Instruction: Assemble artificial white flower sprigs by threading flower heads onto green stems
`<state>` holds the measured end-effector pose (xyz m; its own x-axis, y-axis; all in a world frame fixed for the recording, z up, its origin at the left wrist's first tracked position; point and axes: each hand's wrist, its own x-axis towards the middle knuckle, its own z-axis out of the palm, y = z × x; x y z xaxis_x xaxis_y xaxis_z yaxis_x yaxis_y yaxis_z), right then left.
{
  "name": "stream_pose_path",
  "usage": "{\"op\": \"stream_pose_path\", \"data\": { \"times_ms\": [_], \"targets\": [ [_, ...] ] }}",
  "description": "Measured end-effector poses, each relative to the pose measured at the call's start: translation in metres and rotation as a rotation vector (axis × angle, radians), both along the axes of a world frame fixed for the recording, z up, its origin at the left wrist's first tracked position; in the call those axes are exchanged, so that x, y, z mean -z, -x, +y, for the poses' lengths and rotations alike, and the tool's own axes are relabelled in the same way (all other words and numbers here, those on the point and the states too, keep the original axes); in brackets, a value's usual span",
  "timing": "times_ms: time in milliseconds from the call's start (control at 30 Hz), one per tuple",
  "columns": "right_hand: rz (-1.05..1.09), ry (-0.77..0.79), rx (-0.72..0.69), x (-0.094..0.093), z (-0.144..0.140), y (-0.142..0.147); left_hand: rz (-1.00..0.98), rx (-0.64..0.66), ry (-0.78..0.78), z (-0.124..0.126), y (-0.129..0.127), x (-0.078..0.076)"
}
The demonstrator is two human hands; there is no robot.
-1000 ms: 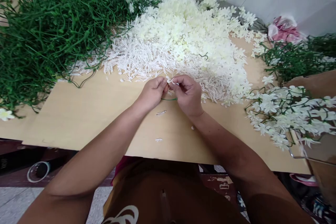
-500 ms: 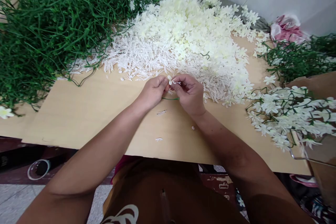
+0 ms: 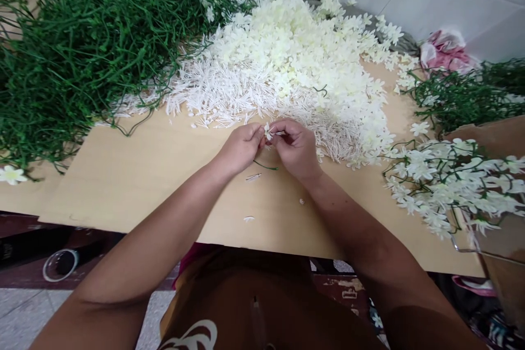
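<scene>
Over the front of the board, both my hands meet around a small white artificial flower (image 3: 268, 131). My left hand (image 3: 243, 146) is closed, thumb and fingers pinching at the flower's left side. A thin green plastic stem (image 3: 267, 165) curves out from beneath it. My right hand (image 3: 296, 147) is also closed in a pinch at the flower's right side, a small white stick showing by its fingertips. Just beyond the hands lie a heap of thin white sticks (image 3: 221, 87) and a large pile of loose white flower heads (image 3: 303, 38).
Green plastic stems (image 3: 102, 38) are heaped at left. Flowers on stems (image 3: 455, 180) lie at right by a cardboard box (image 3: 500, 240), with more green stems (image 3: 463, 93) behind. A few white bits (image 3: 253, 177) lie on the tan board (image 3: 156, 175).
The green stem's free end now hangs apart from my right hand; before, it reached across to it. The flower has turned slightly between my fingertips, and my right fingers are closer to it.
</scene>
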<state>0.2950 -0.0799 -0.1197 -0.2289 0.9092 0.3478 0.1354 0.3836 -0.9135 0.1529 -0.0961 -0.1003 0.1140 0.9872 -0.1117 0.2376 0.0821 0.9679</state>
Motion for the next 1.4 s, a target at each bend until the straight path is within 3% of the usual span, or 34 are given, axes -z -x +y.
{"op": "stream_pose_path", "data": {
  "times_ms": [167, 467, 800, 1067, 1400],
  "targets": [
    [0.07, 0.197, -0.058, -0.0025, 0.0055, -0.0062, -0.064, 0.063, -0.036, 0.0021, 0.0018, 0.0002],
    [0.23, 0.314, -0.029, -0.0031, 0.0047, -0.0037, -0.075, 0.092, -0.043, 0.0023, 0.0085, -0.0038],
    [0.113, 0.201, 0.015, -0.0048, 0.0021, -0.0045, 0.019, 0.104, -0.008, 0.0023, 0.0088, -0.0058],
    [0.083, 0.079, 0.074, -0.0034, -0.0007, -0.0017, -0.079, 0.098, 0.018, 0.0019, 0.0072, -0.0035],
    [0.141, 0.182, 0.033, -0.0032, 0.0001, 0.0001, -0.099, 0.079, 0.037, 0.0009, 0.0067, -0.0071]
  ]
}}
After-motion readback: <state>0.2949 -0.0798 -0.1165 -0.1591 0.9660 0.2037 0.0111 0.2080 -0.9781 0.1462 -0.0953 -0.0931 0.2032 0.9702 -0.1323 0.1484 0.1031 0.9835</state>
